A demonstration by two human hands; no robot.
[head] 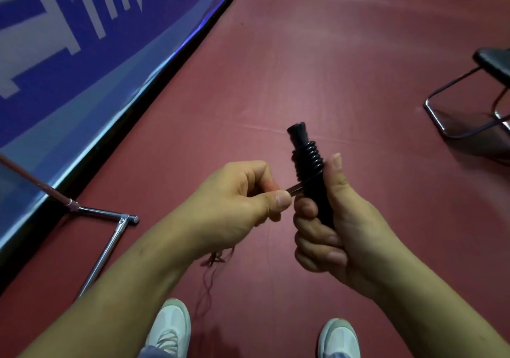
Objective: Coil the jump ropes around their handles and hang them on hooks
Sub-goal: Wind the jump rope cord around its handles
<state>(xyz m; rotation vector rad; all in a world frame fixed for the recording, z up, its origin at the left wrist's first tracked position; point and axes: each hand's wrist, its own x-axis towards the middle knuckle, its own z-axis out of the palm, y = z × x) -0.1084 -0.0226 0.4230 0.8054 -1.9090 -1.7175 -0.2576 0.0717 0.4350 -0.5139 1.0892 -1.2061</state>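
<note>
Rope (309, 162) sits coiled tight on the black handles (298, 134), which my right hand (334, 236) grips upright to steady them above the red floor (303, 54). Just left, my left hand (240, 206) pinches what looks like the loose end (294, 190), probably to tuck it.

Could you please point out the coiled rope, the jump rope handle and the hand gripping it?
coiled rope (309, 162): head view, middle turns of the coil.
jump rope handle (296, 132): head view, bare top end.
right hand (339, 226): head view, base of the thumb.
</note>
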